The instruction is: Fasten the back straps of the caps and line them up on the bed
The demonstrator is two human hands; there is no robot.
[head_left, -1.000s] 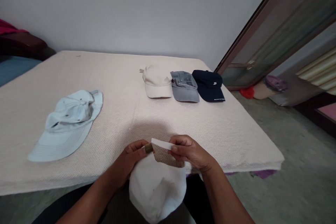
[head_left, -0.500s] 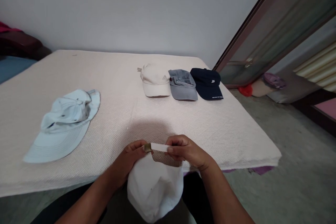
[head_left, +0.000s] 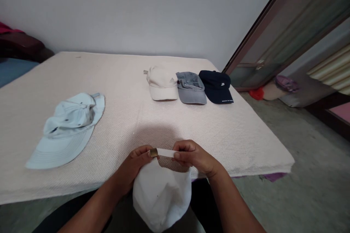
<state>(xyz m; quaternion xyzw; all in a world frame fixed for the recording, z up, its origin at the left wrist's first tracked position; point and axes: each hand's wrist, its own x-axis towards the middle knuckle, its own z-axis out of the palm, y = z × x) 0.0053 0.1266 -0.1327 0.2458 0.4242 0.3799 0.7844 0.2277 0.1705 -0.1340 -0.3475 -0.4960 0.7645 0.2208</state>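
Observation:
A white cap (head_left: 162, 196) is held over my lap at the near edge of the bed, its back opening turned away from me. My left hand (head_left: 139, 160) pinches the brass buckle (head_left: 154, 152) on the cap's rear strap. At the strap's other end, my right hand (head_left: 193, 156) grips the white strap (head_left: 165, 152) between thumb and fingers. The strap is stretched straight between both hands, above the cap's back opening. The brim of this cap is out of sight.
A crumpled pale blue cap (head_left: 68, 131) lies on the bed (head_left: 120, 80) at left. Farther back, a cream cap (head_left: 162, 83), a grey-blue cap (head_left: 191, 88) and a navy cap (head_left: 216, 86) sit in a row. A wall (head_left: 131, 14) rises behind the bed.
Almost nothing differs. Both hands keep the same hold on the cap's strap and buckle, and the view has shifted very slightly.

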